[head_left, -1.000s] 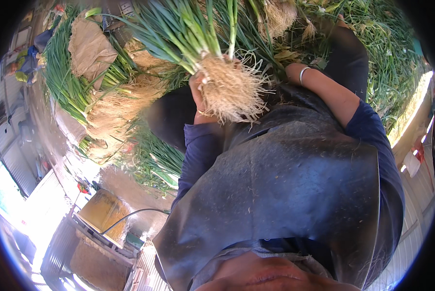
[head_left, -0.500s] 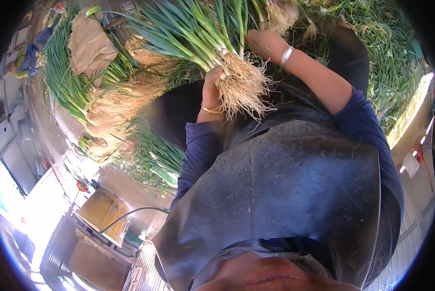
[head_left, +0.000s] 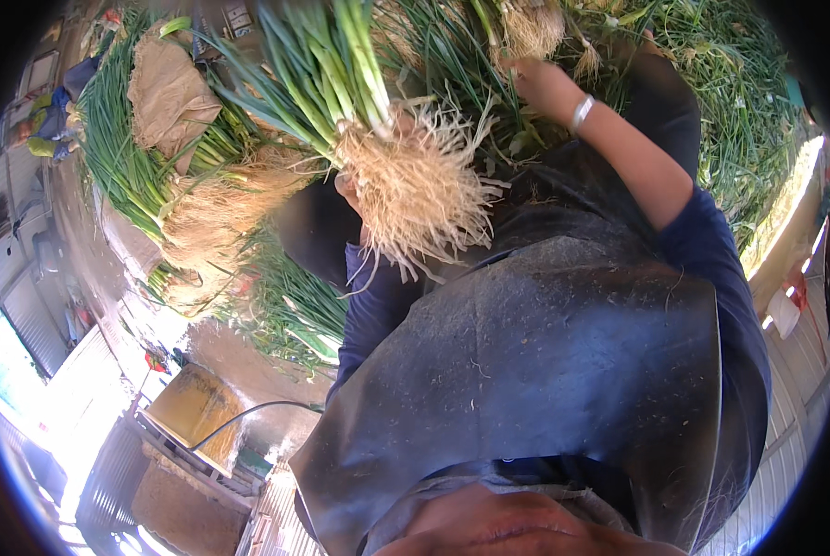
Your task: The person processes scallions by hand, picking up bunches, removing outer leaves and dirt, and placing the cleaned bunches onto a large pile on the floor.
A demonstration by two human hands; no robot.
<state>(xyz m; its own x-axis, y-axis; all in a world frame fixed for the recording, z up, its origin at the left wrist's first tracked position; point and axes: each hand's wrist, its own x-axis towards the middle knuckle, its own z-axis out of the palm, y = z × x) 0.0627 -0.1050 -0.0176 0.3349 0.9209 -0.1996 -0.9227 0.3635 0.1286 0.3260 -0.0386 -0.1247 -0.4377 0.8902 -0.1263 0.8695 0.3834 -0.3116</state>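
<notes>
My left hand (head_left: 348,193) is closed around a thick bunch of green onions (head_left: 327,88). Their pale, stringy roots (head_left: 420,181) fan out toward my apron and hide most of that hand. The green leaves point up and to the left. Farther right, my right hand (head_left: 547,91), with a silver bracelet at its wrist, is apart from the bunch. It reaches down by loose greens, close to some more onions with roots (head_left: 531,32). Its fingertips are partly lost among the greens, so their grip does not show.
Left of me lies a big heap of bundled onions (head_left: 216,213) with a brown cloth (head_left: 169,88) over part of it. Loose leaves (head_left: 739,83) cover the ground at right. A yellowish board (head_left: 193,408) stands at lower left. My dark apron (head_left: 526,371) spans the lap.
The bunch in my left hand has shifted left and its roots have turned more toward me. My right hand has drawn away from the bunch, to the right and slightly down.
</notes>
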